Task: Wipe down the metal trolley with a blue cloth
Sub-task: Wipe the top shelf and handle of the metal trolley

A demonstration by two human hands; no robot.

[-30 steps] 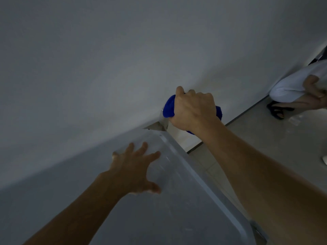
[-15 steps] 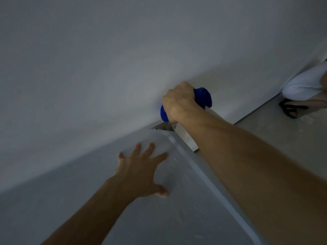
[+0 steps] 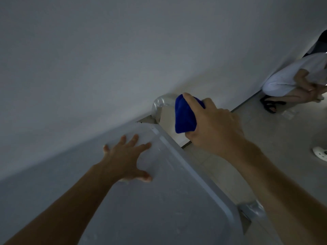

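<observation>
Head-mounted view, looking down along both forearms in dim light. The metal trolley (image 3: 169, 206) fills the lower centre of the frame; its flat top surface is dull grey, bounded on the right by a raised rim that runs diagonally from the far corner toward the near right corner. The trolley stands against a plain grey wall (image 3: 106, 59), its far edge close to or touching that wall. The left hand (image 3: 126, 160) lies on the top surface near the far corner, palm down, fingers spread and straight, thumb extended toward the viewer; it grasps nothing. The right hand (image 3: 214, 128) is held beyond the right rim, off the top surface, with fingers and thumb curled round the blue cloth (image 3: 184, 114), which is bunched into a compact wad projecting from the hand on its left side. The cloth sits just beside the shiny upright post (image 3: 161, 105) at the trolley's far right corner; whether cloth and post are touching cannot be told. A second metal fitting (image 3: 253, 209) shows at the near right corner, partly behind the right forearm. To the right lies a pale tiled floor (image 3: 276, 138). At the upper right a second person (image 3: 292, 76) in light clothing crouches on that floor, wearing dark sandals (image 3: 270, 104). A small white object (image 3: 320, 153) rests at the right edge.
</observation>
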